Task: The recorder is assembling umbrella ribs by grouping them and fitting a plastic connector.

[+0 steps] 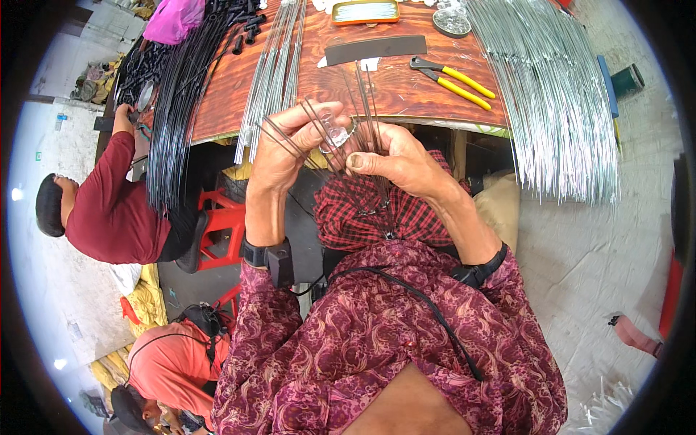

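Note:
In front of my chest, my left hand (293, 138) is closed, its fingers pinching near a small clear round piece (336, 135) with a thin ring. Several thin dark rods, like umbrella ribs, fan out past these fingers. My right hand (395, 159) is closed around a cluster of dark metal ribs (370, 109), thumb pressed on them. The clear piece sits between the two hands. Lower ends of the ribs gather at a small joint (389, 235) above my lap, over red and black checked cloth (348, 217). Which ribs each hand grips is partly hidden.
The wooden table (406, 87) ahead carries yellow-handled pliers (457, 83), a dark flat strip (375, 50), an orange tray (365, 11) and a clear round dish (451, 23). Silver ribs (554, 101) overhang the right; black ribs (177, 123) the left. Two people sit at left.

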The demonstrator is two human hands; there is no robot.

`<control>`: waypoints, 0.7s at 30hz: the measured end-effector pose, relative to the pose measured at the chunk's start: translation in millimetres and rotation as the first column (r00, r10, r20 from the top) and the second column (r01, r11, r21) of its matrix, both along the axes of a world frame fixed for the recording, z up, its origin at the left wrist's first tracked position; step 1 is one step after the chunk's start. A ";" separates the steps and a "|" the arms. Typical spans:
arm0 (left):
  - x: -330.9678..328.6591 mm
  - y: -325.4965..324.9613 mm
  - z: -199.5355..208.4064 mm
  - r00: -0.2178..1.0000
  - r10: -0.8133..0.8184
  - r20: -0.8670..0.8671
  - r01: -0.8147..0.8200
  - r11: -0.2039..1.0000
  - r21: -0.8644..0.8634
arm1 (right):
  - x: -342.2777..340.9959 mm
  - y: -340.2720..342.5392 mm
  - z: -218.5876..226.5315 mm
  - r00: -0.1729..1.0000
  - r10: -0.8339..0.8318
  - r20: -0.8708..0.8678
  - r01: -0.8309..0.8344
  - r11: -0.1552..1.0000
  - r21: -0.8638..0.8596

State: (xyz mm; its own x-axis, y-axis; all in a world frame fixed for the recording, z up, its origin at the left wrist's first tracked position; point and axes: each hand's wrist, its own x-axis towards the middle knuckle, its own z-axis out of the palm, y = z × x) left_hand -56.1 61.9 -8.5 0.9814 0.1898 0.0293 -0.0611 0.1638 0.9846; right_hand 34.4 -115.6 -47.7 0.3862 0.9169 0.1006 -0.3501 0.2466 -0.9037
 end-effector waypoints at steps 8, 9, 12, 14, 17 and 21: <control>1.5 -3.0 -5.1 1.000 0.020 0.023 -0.019 0.998 -0.067 | -0.9 -1.8 -0.5 0.998 -0.049 0.037 0.050 0.999 -0.022; 1.6 -3.6 -4.7 1.000 0.017 0.021 -0.016 0.998 -0.065 | -1.1 -1.9 -0.1 0.998 -0.052 0.034 0.053 0.998 -0.020; 1.8 -4.0 -4.7 0.999 0.018 0.027 -0.015 0.994 -0.111 | -2.1 -1.2 1.0 0.998 -0.070 0.007 0.070 0.997 -0.026; 1.7 -0.7 -7.0 1.000 -0.009 0.026 0.013 0.989 -0.149 | -2.4 0.2 2.0 0.994 -0.109 0.028 0.110 0.993 -0.035; 3.0 0.2 -7.2 0.997 -0.048 0.056 0.057 0.981 -0.186 | 1.2 0.6 -2.3 0.997 -0.064 0.045 0.065 0.998 -0.022; -1.0 0.2 -5.2 0.999 -0.043 0.015 0.045 0.979 -0.200 | 0.9 -2.7 3.8 0.999 -0.038 0.001 0.038 0.999 -0.001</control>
